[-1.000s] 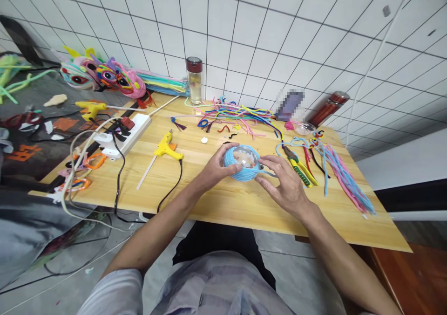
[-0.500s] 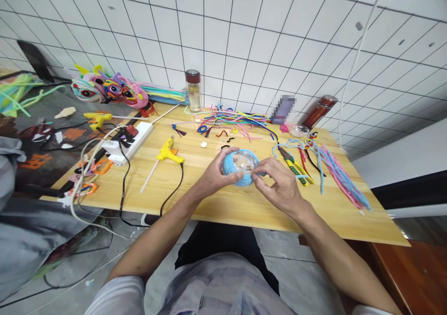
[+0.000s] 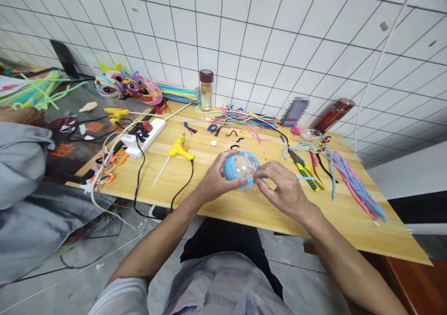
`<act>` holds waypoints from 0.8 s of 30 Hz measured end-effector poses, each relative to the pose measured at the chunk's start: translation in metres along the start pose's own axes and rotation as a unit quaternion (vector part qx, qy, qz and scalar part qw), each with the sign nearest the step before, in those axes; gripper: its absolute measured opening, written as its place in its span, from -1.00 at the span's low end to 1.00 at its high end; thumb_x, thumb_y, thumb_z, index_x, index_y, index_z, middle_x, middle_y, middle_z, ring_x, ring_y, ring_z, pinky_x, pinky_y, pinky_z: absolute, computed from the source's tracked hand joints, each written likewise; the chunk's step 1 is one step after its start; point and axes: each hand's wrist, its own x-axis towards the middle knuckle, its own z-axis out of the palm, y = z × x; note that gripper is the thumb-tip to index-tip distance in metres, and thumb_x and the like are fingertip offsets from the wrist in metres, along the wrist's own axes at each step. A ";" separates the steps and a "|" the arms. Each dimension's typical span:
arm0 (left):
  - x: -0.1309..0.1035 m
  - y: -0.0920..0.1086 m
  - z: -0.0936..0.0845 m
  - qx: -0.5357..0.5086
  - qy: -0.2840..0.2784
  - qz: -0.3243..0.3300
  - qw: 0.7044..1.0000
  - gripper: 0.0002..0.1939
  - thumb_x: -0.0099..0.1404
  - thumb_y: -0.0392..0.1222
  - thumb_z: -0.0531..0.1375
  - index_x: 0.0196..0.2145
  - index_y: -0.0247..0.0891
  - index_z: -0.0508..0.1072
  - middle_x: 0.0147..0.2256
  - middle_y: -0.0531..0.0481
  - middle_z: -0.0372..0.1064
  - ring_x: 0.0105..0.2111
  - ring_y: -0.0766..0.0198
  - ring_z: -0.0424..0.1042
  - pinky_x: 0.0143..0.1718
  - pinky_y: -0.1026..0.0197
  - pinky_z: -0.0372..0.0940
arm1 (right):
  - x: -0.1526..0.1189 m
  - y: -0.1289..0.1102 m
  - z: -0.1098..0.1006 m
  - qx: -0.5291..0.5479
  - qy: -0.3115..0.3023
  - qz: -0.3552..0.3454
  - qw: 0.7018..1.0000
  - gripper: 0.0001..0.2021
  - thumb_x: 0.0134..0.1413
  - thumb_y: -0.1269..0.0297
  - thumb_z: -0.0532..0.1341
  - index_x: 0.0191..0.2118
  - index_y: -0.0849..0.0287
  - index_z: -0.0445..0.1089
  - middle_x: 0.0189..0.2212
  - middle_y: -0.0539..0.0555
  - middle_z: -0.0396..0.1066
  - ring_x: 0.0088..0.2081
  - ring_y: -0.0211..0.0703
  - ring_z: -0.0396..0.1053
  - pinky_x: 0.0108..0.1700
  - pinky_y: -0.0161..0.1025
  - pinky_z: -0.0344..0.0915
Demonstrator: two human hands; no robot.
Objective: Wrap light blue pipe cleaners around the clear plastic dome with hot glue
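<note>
A clear plastic ball point(image 3: 245, 165) wrapped in coils of light-blue pipe cleaner point(image 3: 229, 169) is held above the table's front half. My left hand point(image 3: 217, 177) grips it from the left, thumb across the near coils and fingers round the far side. At its right edge my right hand point(image 3: 284, 189) pinches thumb and forefinger together on the blue pipe cleaner. A straight light-blue end point(image 3: 307, 178) sticks out to the right beyond that hand. Pliers point(image 3: 307, 170) with green and yellow handles lie just past my right hand.
A yellow glue gun point(image 3: 180, 148) and a white power strip point(image 3: 145, 138) with trailing cords lie left. Colourful pipe cleaners point(image 3: 240, 118) and a glass bottle point(image 3: 206, 90) are at the back. More pink and blue strands point(image 3: 361, 187) lie right. A co-worker's sleeve point(image 3: 24, 161) shows left.
The view has turned, so the table's things sit further right. In my hands the ball has tilted slightly, showing more of its clear dome. Both hands keep their hold. A co-worker's hand has come into view.
</note>
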 end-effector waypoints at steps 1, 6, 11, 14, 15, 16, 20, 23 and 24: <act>-0.002 0.000 -0.002 -0.005 0.005 -0.002 1.000 -0.13 0.06 0.02 0.57 0.26 -0.13 0.39 0.32 -0.21 0.32 0.34 -0.15 0.34 0.35 -0.09 0.31 | 0.002 0.000 0.002 0.004 -0.002 -0.006 1.000 -0.86 0.37 0.45 0.24 -0.12 0.05 0.49 -0.28 0.09 0.57 -0.23 -0.04 0.56 -0.19 -0.09 0.51; -0.006 -0.006 -0.014 -0.033 -0.004 -0.031 0.999 -0.12 0.08 0.04 0.57 0.28 -0.15 0.38 0.25 -0.19 0.41 0.27 -0.13 0.42 0.30 -0.09 0.34 | 0.004 0.000 0.011 -0.004 -0.019 -0.064 0.998 -0.68 0.37 0.54 0.17 0.08 0.02 0.47 -0.25 0.09 0.55 -0.23 -0.05 0.53 -0.19 -0.08 0.51; -0.007 -0.014 -0.016 -0.034 -0.017 -0.053 0.998 -0.15 0.08 0.03 0.56 0.26 -0.18 0.39 0.18 -0.18 0.44 0.15 -0.07 0.49 0.19 -0.04 0.40 | 0.007 -0.003 0.012 -0.029 -0.069 -0.072 0.995 -0.44 0.31 0.50 0.19 0.35 -0.04 0.33 0.06 0.23 0.49 0.07 0.11 0.52 0.02 0.14 0.56; -0.006 -0.016 -0.012 -0.025 -0.026 -0.044 0.998 -0.17 0.07 0.01 0.57 0.24 -0.18 0.40 0.18 -0.17 0.45 0.15 -0.06 0.48 0.20 -0.02 0.38 | 0.017 -0.005 0.010 -0.012 -0.117 -0.061 0.991 -0.40 0.26 0.37 0.24 0.39 -0.02 0.28 0.31 0.32 0.33 0.36 0.29 0.33 0.24 0.36 0.44; -0.005 -0.016 -0.011 -0.023 -0.030 -0.041 0.998 -0.17 0.07 0.00 0.57 0.23 -0.19 0.41 0.17 -0.17 0.46 0.16 -0.06 0.48 0.20 -0.02 0.38 | 0.020 -0.004 0.010 -0.007 -0.135 -0.062 0.989 -0.41 0.25 0.35 0.25 0.38 -0.01 0.29 0.34 0.33 0.31 0.38 0.30 0.30 0.26 0.36 0.43; -0.005 -0.016 -0.011 -0.023 -0.036 -0.041 0.998 -0.18 0.07 -0.01 0.57 0.23 -0.19 0.41 0.16 -0.16 0.47 0.15 -0.06 0.48 0.20 -0.01 0.38 | 0.023 -0.003 0.010 -0.002 -0.152 -0.064 0.986 -0.42 0.24 0.34 0.25 0.36 0.01 0.31 0.34 0.33 0.31 0.38 0.29 0.31 0.27 0.34 0.44; -0.004 -0.013 -0.014 -0.037 -0.063 -0.059 0.996 -0.24 0.06 -0.05 0.57 0.17 -0.22 0.45 0.09 -0.14 0.51 0.11 -0.02 0.49 0.15 0.05 0.38 | 0.026 0.006 0.014 0.028 -0.197 -0.076 0.977 -0.48 0.28 0.31 0.27 0.34 0.07 0.34 0.27 0.34 0.41 0.27 0.22 0.44 0.21 0.24 0.51; -0.003 -0.012 -0.018 -0.052 -0.099 -0.087 0.990 -0.27 0.08 -0.04 0.56 0.15 -0.22 0.46 0.04 -0.10 0.51 0.03 0.06 0.50 0.06 0.11 0.38 | 0.023 0.012 0.016 0.041 -0.213 -0.076 0.973 -0.52 0.33 0.23 0.31 0.31 0.06 0.36 0.24 0.33 0.44 0.23 0.21 0.46 0.18 0.21 0.52; -0.003 -0.012 -0.019 -0.058 -0.109 -0.095 0.988 -0.28 0.09 -0.03 0.56 0.15 -0.22 0.46 0.03 -0.08 0.51 0.01 0.08 0.50 0.03 0.13 0.39 | 0.022 0.013 0.016 0.042 -0.218 -0.076 0.972 -0.54 0.33 0.22 0.31 0.30 0.06 0.36 0.24 0.33 0.45 0.23 0.21 0.46 0.18 0.21 0.52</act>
